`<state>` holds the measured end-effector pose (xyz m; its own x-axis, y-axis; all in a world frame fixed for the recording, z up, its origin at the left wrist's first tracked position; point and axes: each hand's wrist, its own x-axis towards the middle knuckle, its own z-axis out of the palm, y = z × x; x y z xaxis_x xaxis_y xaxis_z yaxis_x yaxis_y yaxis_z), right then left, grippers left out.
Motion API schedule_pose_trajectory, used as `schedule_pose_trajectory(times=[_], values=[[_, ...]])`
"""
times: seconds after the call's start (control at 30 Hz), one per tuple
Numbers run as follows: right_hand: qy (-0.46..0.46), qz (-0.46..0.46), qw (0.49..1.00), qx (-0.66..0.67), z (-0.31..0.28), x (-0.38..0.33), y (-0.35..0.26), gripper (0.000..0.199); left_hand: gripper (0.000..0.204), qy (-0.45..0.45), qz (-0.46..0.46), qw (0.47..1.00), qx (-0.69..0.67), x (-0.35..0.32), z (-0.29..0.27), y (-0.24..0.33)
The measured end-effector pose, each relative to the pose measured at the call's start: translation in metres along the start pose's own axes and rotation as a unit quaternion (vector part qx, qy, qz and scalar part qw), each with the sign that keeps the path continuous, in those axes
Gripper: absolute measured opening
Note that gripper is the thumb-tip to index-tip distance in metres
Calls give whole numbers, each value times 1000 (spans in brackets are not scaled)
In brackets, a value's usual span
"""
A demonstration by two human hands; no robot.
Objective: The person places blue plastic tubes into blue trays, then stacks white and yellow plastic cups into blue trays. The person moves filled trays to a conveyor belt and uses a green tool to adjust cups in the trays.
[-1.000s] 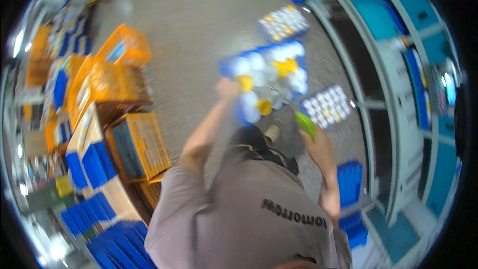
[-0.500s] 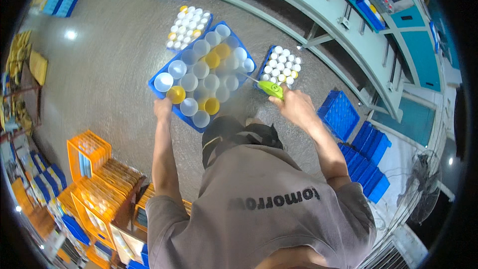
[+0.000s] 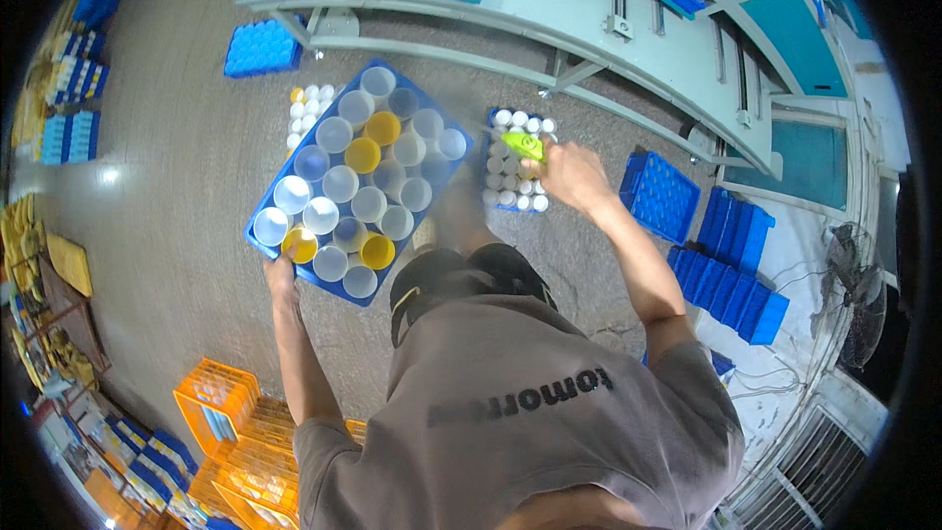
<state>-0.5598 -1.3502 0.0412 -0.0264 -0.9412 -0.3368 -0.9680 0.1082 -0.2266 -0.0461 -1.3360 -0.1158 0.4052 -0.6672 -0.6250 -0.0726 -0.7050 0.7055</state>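
My left hand (image 3: 282, 275) grips the near-left corner of a blue tray (image 3: 420, 98), its thumb at a yellow cup there. The tray is held tilted above the floor. It carries rows of translucent white cups (image 3: 340, 184) and several yellow cups (image 3: 362, 155), mouths showing. In my right hand (image 3: 572, 175) is a bright green spray gun (image 3: 523, 144) with a thin nozzle directed toward the tray's right side. A pale mist hangs between nozzle and tray and blurs the area. My fingers wrap its handle; the trigger is hard to see.
On the floor, a tray of white cups (image 3: 508, 182) sits behind the spray gun, another (image 3: 306, 108) beyond the held tray. A long bench (image 3: 442, 25) runs across the back. Blue trays (image 3: 662, 198) are at right, orange crates (image 3: 218, 395) lower left, a fan (image 3: 859, 285) far right.
The held tray has shifted left and slightly nearer in the picture. My right hand and spray gun have moved slightly up and left. The whole view has swung, bringing in more of the bench.
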Motion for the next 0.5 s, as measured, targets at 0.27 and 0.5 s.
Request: schedule_pose_trajectory(times=[0.27, 0.5], values=[[-48, 159, 983, 80, 2, 16, 110, 52, 46, -123, -14, 971, -203, 51, 132, 94], [1, 255, 960, 118, 36, 26, 155, 60, 29, -159, -121, 946, -256, 161, 329, 168]])
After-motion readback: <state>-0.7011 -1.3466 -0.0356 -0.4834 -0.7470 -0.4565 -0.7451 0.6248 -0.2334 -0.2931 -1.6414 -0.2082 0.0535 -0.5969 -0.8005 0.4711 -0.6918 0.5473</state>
